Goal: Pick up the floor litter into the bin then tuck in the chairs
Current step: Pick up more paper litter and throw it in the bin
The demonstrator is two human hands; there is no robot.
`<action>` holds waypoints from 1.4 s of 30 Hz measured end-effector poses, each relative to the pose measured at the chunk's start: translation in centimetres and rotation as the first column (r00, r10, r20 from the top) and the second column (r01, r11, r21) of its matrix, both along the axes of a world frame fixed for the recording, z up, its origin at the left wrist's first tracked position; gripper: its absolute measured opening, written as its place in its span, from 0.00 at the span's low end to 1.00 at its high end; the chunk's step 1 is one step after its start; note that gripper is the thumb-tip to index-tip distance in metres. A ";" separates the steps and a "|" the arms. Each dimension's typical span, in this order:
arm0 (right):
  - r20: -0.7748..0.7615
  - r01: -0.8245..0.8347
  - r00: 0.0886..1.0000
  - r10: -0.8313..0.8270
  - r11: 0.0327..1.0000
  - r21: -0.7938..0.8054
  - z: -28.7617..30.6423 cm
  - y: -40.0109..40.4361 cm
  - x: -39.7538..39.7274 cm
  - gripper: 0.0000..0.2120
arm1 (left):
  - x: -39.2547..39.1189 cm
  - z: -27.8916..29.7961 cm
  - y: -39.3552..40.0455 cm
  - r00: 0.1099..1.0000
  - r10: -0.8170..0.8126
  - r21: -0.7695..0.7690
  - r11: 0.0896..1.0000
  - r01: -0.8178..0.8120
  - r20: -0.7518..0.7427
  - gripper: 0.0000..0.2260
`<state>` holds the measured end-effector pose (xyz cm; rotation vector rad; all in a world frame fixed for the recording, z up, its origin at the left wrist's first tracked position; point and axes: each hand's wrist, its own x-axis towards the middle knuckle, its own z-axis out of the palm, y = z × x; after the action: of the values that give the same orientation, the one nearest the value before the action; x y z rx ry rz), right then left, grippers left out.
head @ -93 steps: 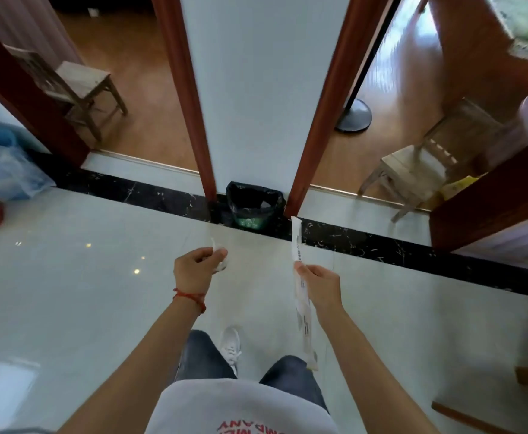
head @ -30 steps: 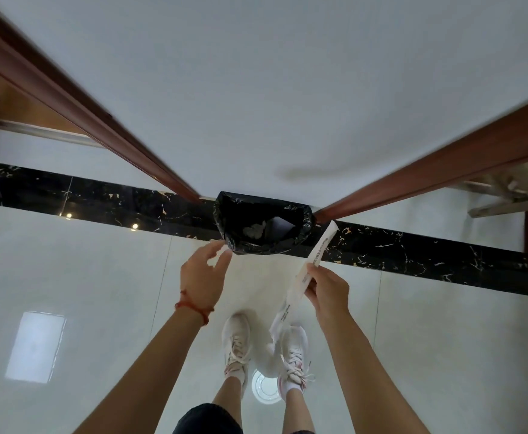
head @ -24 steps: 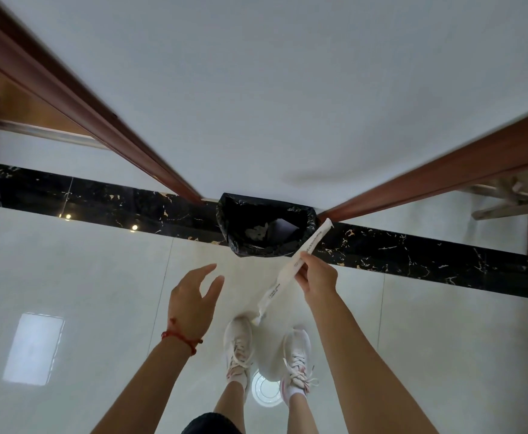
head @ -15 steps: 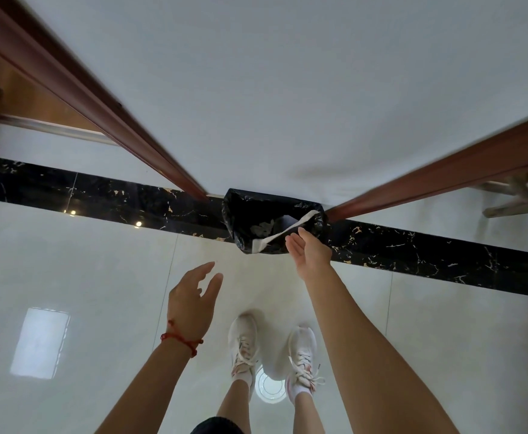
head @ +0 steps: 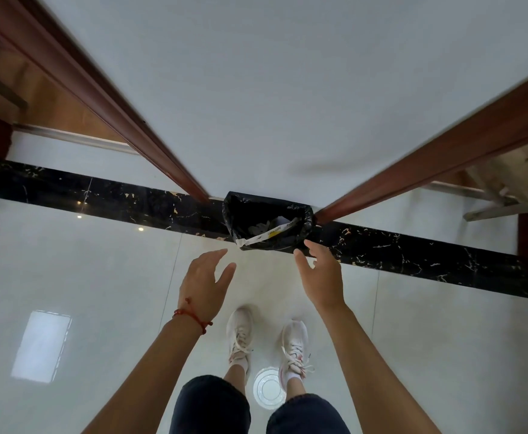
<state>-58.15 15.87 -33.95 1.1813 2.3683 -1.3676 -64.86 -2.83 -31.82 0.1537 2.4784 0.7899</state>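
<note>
Nearest, both hands hover spread and empty just short of the small black-lined bin (head: 267,219), left hand (head: 204,281) and right hand (head: 322,278). The long white paper wrapper (head: 267,235) lies across the bin's near rim, one end hanging outside. Finishing well probably means nudging that end inside, then turning to the pale wooden chair (head: 507,186) beyond the bin to its right.

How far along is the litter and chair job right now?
Done: the long wrapper lies across the bin, one end over the rim. In hand: nothing; left hand and right hand are open. Left: the chair at the right edge isn't tucked.
</note>
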 end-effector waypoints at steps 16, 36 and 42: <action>0.088 -0.436 0.891 0.445 0.789 0.433 16.5 3.0 7.2 0.24 | 5.8 15.4 3.9 0.945 -0.290 -0.163 0.950 0.266 -0.150 0.22; 0.072 -0.065 0.997 0.032 0.850 0.523 23.2 4.4 14.5 0.25 | 4.2 23.5 9.5 0.644 -0.718 -0.221 0.695 0.685 -0.264 0.22; 0.073 0.180 0.966 -0.248 0.848 0.499 23.3 0.3 16.8 0.29 | 3.4 22.6 9.7 0.443 -0.873 -0.215 0.481 0.850 -0.202 0.39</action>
<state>-41.31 16.16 -10.67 1.6506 2.6260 -0.7040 -61.51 6.90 -9.24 1.4897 2.1832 0.1857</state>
